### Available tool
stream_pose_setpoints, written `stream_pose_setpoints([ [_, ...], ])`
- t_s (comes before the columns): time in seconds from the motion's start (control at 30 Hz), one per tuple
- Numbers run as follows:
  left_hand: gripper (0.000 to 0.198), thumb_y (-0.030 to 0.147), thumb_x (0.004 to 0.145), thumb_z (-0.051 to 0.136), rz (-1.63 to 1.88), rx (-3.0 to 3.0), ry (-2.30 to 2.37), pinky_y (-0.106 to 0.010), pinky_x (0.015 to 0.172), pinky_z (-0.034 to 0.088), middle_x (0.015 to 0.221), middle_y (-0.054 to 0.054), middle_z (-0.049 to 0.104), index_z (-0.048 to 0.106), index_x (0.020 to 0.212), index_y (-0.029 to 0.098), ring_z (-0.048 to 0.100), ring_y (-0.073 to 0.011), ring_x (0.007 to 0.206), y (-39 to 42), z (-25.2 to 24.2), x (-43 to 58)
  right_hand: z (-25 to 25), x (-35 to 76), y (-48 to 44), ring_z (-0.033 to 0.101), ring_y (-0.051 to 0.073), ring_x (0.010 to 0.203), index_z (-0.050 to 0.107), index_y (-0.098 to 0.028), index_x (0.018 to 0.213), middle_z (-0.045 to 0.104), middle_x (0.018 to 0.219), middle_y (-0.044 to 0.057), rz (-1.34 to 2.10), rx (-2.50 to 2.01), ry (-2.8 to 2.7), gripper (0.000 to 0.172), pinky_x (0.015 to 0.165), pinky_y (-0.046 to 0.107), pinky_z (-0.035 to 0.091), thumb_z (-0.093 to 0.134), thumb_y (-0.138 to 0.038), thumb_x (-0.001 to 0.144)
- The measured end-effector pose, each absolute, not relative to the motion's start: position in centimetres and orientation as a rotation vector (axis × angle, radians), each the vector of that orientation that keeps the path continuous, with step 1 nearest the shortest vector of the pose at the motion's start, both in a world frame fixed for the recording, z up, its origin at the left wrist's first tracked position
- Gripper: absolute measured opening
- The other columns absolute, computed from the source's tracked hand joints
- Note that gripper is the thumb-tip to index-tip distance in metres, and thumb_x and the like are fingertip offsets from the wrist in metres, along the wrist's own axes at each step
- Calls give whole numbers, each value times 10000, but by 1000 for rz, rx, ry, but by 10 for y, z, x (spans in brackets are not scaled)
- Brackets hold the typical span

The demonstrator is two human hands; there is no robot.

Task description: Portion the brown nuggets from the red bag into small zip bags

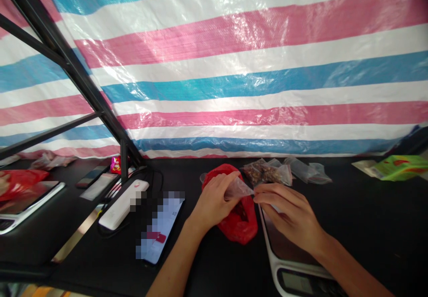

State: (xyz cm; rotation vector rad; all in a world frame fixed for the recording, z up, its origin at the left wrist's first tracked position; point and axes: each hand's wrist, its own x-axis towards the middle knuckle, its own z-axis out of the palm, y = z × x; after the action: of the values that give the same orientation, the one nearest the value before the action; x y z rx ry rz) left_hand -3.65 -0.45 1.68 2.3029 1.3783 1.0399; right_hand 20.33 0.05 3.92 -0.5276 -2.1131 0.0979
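Note:
Between my hands is a small clear plastic bag (pixel 239 188), held over an open red plastic bag (pixel 245 232). My left hand (pixel 214 199) is closed around the clear bag's left part. At its right corner, the fingertips of my right hand (pixel 287 212) pinch the plastic. Below my right hand lies a kitchen scale (pixel 276 268) with a dark top and a small display. Inside the red bag the contents are dark and hard to make out. Just behind it sit filled clear bags (pixel 267 172) with brown bits in them.
Flat clear bags (pixel 309 171) and a green packet (pixel 399 167) lie toward the back right. On the left are a phone (pixel 163 230), a white power bank (pixel 123 205) with a cable, and another scale (pixel 40 208). A black metal frame (pixel 96 105) stands before a striped tarp (pixel 234 65).

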Motion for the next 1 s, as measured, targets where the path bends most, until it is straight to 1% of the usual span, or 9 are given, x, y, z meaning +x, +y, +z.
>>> stream_pose_setpoints([
  [0.2, 624, 265, 900, 781, 1052, 2340, 1373, -457, 1100, 516, 1332, -86, 677, 514, 1464, 260, 644, -269, 1233, -4, 16, -36, 38, 204, 2, 742, 164, 946, 699, -248, 1110, 763, 1067, 43, 104, -556, -2108, 246, 888, 275, 585, 636, -62, 961],
  [0.37, 547, 209, 931, 731, 1034, 2333, 1394, -461, 1076, 524, 1261, -75, 707, 540, 1440, 266, 667, -258, 1175, -5, 16, -37, 36, 204, 1, 746, 177, 943, 708, -266, 1111, 770, 1065, 38, 111, -568, -2114, 260, 881, 291, 591, 628, -72, 956],
  [0.5, 766, 330, 830, 864, 1069, 2308, 1346, -492, 1150, 480, 1406, -79, 642, 481, 1493, 289, 605, -280, 1308, -4, 18, -37, 38, 207, 3, 736, 199, 926, 721, -282, 1098, 759, 1044, 36, 57, -619, -2069, 291, 854, 320, 577, 626, -68, 925],
  [0.6, 904, 404, 769, 908, 1089, 2278, 1344, -525, 1197, 441, 1502, -102, 573, 435, 1531, 289, 546, -308, 1392, -4, 17, -38, 47, 218, 9, 691, 205, 808, 710, -255, 1013, 709, 918, 36, -43, -820, -1852, 227, 769, 336, 536, 597, -96, 898],
  [0.7, 731, 375, 911, 771, 1125, 2275, 1368, -522, 1220, 418, 1543, -119, 534, 419, 1543, 272, 510, -301, 1436, -3, 17, -39, 55, 242, 22, 598, 190, 662, 681, -231, 916, 664, 810, 29, -125, -1149, -1584, 162, 651, 332, 469, 546, -149, 880],
  [0.8, 509, 295, 1031, 577, 1146, 2282, 1373, -486, 1214, 426, 1513, -114, 561, 437, 1519, 255, 529, -264, 1419, -3, 18, -39, 51, 276, 42, 616, 215, 639, 715, -246, 935, 730, 839, 57, -187, -1541, -1610, 154, 590, 341, 412, 567, -226, 895],
  [0.9, 439, 272, 1057, 510, 1140, 2277, 1379, -461, 1190, 453, 1467, -111, 597, 459, 1492, 244, 566, -251, 1376, -3, 20, -39, 32, 310, 63, 552, 231, 527, 707, -239, 827, 689, 722, 85, -302, -1765, -1829, 156, 529, 356, 328, 575, -285, 898],
  [0.93, 429, 268, 1059, 503, 1134, 2273, 1384, -455, 1179, 464, 1458, -109, 601, 466, 1486, 247, 576, -250, 1365, -3, 21, -39, 26, 319, 68, 555, 241, 529, 702, -234, 780, 666, 699, 93, -336, -1790, -1906, 193, 526, 357, 318, 556, -275, 900],
  [1.0, 417, 263, 1061, 494, 1118, 2269, 1388, -442, 1156, 486, 1433, -103, 613, 478, 1478, 256, 600, -245, 1331, -4, 22, -38, 15, 329, 75, 600, 293, 619, 734, -218, 818, 666, 764, 133, -481, -1826, -1920, 183, 553, 379, 349, 575, -282, 883],
])
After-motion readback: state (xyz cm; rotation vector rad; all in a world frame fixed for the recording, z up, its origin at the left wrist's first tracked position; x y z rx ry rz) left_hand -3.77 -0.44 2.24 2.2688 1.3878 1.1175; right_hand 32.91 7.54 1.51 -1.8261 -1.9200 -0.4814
